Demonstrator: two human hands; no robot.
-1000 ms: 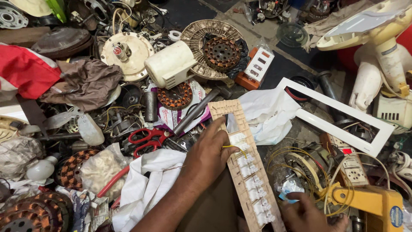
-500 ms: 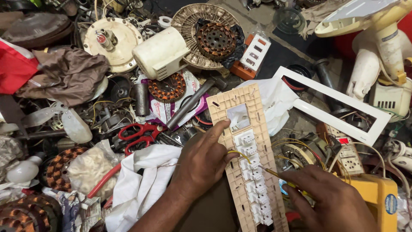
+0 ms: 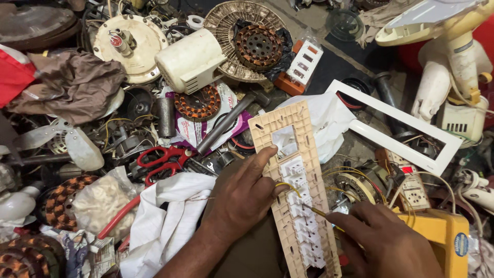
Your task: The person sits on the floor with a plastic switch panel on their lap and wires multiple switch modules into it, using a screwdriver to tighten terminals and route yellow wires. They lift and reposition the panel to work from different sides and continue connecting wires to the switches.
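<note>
My left hand [image 3: 242, 195] grips the left edge of a long beige switch plate [image 3: 294, 154] and holds it flat, back side up, with white switch modules [image 3: 301, 206] along its lower half. A yellow wire [image 3: 285, 186] curls by my thumb. My right hand [image 3: 383, 242] holds a thin yellow-shafted screwdriver [image 3: 319, 212] whose tip touches one of the modules.
Red-handled scissors [image 3: 164, 160] and a white cloth [image 3: 164, 226] lie left of my left arm. A white rectangular frame [image 3: 406, 123] and a yellow box [image 3: 442, 237] sit to the right. Copper motor windings [image 3: 198, 103], fan parts [image 3: 453, 56] and a metal rod [image 3: 226, 123] crowd the rest.
My right hand came up from the lower edge with the screwdriver and brought its tip onto the switch modules. The left hand kept its hold on the plate.
</note>
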